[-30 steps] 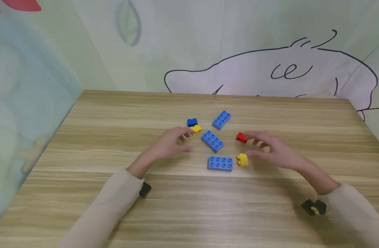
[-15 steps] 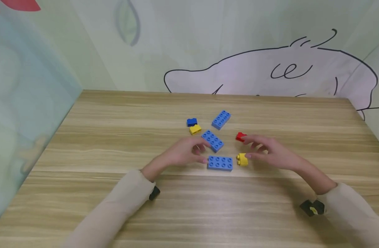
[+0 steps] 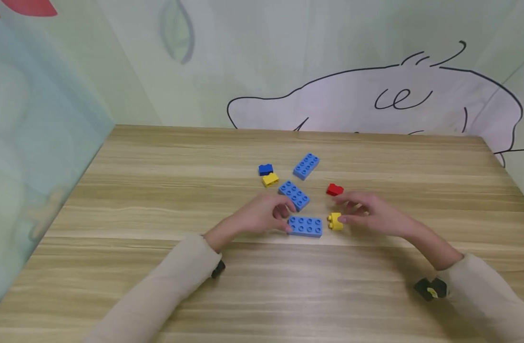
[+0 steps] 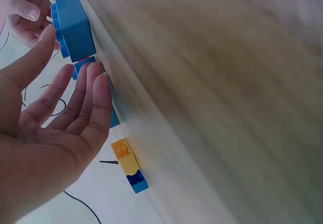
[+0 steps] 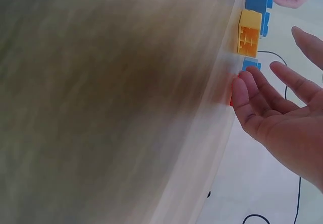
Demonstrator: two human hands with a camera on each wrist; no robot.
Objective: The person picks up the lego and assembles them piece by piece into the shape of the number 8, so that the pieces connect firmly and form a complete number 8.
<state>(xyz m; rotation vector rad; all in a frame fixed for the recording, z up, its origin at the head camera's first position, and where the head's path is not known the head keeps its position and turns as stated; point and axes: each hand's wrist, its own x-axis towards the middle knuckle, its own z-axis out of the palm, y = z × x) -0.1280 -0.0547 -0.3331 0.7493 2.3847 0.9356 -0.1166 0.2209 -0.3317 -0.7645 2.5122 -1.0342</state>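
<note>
My left hand (image 3: 263, 214) reaches in from the left with fingers loosely bent and nothing in its grasp. Its thumb tip overlaps the left end of the nearest blue building brick (image 3: 305, 226), while the fingers are beside the middle blue brick (image 3: 293, 195). The left wrist view has the nearest blue brick (image 4: 75, 27) just beyond the thumb. Opposite, my right hand (image 3: 375, 214) is relaxed and holds nothing. Its thumb tip overlaps a yellow brick (image 3: 335, 221) tipped on its side, and its fingers are just below a red brick (image 3: 334, 189). In the right wrist view the yellow brick (image 5: 248, 35) shows its hollow underside.
Farther back on the wooden table (image 3: 159, 190) lie another blue brick (image 3: 306, 166), a small dark blue brick (image 3: 265, 169) and a second yellow brick (image 3: 270, 179) close together with it. A printed cloth (image 3: 287, 57) rises behind the table's back edge.
My left hand has moved right and nearer, from beside the back yellow brick to the nearest blue brick. My right hand has shifted slightly down from the red brick. The bricks have stayed put.
</note>
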